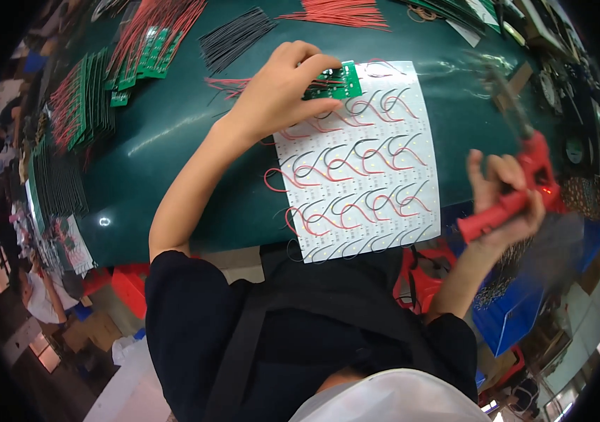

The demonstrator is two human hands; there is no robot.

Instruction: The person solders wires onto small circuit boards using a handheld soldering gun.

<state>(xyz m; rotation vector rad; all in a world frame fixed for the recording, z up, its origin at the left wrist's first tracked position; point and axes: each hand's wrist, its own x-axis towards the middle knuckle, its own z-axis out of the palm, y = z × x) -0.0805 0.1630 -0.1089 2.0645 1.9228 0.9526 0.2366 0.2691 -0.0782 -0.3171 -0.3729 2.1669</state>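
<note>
My left hand (284, 88) grips a green circuit board (349, 82) with its fingers, over the far edge of a white sheet of small LED boards (430, 211). Rows of red and black wires (366, 165) curl up from that sheet. Red wires stick out to the left of my left wrist. Off the sheet's right side, my right hand (507, 200) is wrapped round the handle of a red soldering gun (537, 165). The gun's nose points away from me and is smeared by motion, so its tip is hard to make out.
Bundles of black wires (235, 39) and red wires (338, 13) lie at the back of the green table (152, 169). Green boards with red wires (89, 102) stand at the left. A blue bin (504, 316) sits below the right edge, near a red stool (430, 274).
</note>
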